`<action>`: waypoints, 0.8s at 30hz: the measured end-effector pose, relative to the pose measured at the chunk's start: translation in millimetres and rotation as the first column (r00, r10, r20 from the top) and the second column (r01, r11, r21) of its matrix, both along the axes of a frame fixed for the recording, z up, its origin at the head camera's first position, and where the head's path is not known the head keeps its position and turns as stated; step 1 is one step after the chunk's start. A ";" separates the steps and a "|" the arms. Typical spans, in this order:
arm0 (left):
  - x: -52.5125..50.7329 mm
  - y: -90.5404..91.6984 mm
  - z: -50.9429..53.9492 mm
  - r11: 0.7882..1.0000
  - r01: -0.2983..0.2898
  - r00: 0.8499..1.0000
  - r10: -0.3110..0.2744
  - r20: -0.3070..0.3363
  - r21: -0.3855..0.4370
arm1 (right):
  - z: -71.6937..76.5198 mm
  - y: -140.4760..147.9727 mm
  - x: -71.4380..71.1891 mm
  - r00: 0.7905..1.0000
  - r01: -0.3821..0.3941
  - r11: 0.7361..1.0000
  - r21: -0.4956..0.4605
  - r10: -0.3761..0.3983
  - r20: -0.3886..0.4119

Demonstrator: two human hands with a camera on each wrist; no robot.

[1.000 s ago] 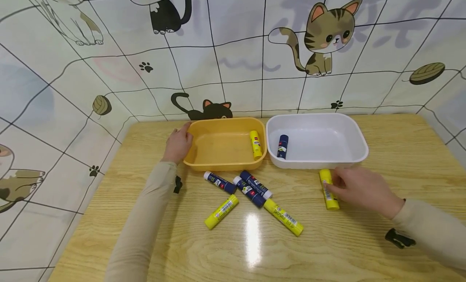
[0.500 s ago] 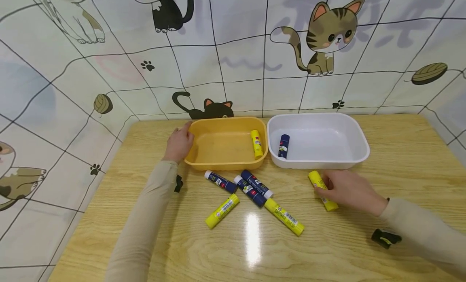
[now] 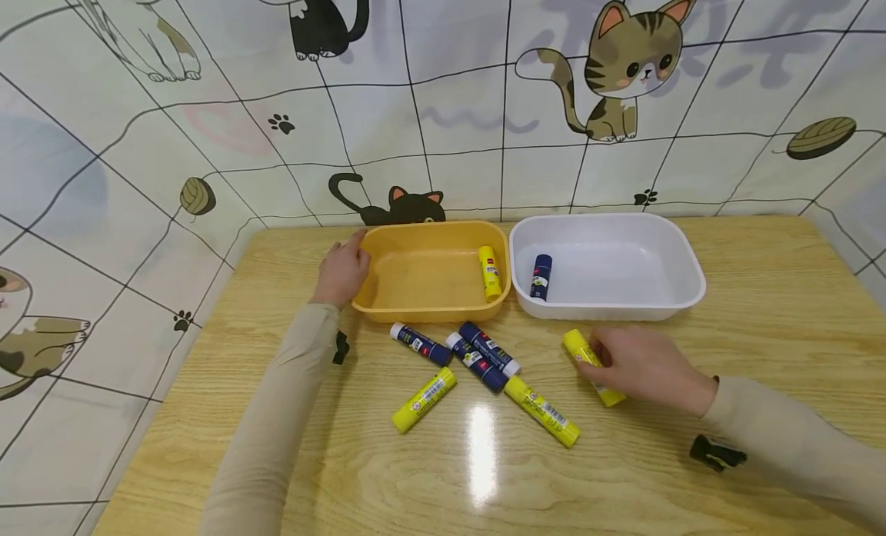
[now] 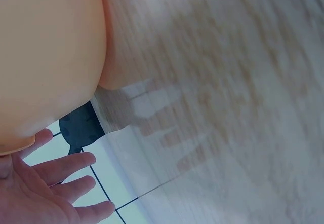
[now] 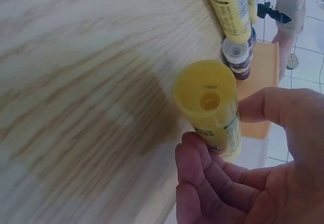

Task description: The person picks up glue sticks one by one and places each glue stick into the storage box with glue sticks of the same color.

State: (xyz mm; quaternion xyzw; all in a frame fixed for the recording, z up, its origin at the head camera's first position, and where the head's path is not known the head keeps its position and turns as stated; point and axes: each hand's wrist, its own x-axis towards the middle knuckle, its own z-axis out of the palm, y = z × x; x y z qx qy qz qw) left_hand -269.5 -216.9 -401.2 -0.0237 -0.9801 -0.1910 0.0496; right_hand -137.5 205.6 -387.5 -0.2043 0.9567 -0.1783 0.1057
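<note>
My left hand (image 3: 341, 271) rests at the left end of the orange tray (image 3: 429, 315). In the left wrist view its fingers (image 4: 66, 169) are loosely spread beside the tray's outer wall. With thumb and fingers, my right hand (image 3: 647, 368) pinches a yellow glue stick (image 3: 580, 346) low over the table, in front of the white tray (image 3: 609, 313). The right wrist view shows this stick's hollow end facing the camera. Inside the orange tray lies another yellow glue stick (image 3: 490, 274); a navy glue stick (image 3: 541, 277) lies in the white tray.
Several navy and yellow glue sticks lie on the wooden table (image 3: 388, 482): a navy one (image 3: 420, 344) in front of the orange tray, two more navy ones side by side, a yellow one (image 3: 424, 400) and another yellow one (image 3: 542, 411). A cat-patterned wall covering (image 3: 457, 121) stands behind the trays.
My right hand has moved left along the table with the yellow glue stick, which has turned from near upright in view to slanting. My left hand stays at the orange tray.
</note>
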 end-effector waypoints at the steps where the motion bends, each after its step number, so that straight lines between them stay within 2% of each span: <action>1: 0.1 -0.1 0.1 1.000 0.000 1.000 0.000 0.003 -0.001 | 0.8 -1.4 -0.1 1.000 -0.003 1.000 0.001 0.003 0.000; 9: -0.5 -0.1 -0.7 1.000 -0.002 1.000 0.002 0.016 0.000 | 6.6 -14.3 -1.6 0.999 -0.017 1.000 -0.012 0.018 0.033; 19: -1.3 -0.8 -0.5 1.000 0.000 1.000 0.000 0.008 -0.001 | 11.4 -28.5 -1.6 0.999 -0.049 0.999 -0.018 0.050 0.017; 24: -0.5 -0.7 0.2 1.000 -0.003 1.000 0.003 0.014 0.005 | 17.5 -39.8 -3.9 0.998 -0.057 0.998 -0.023 0.057 0.041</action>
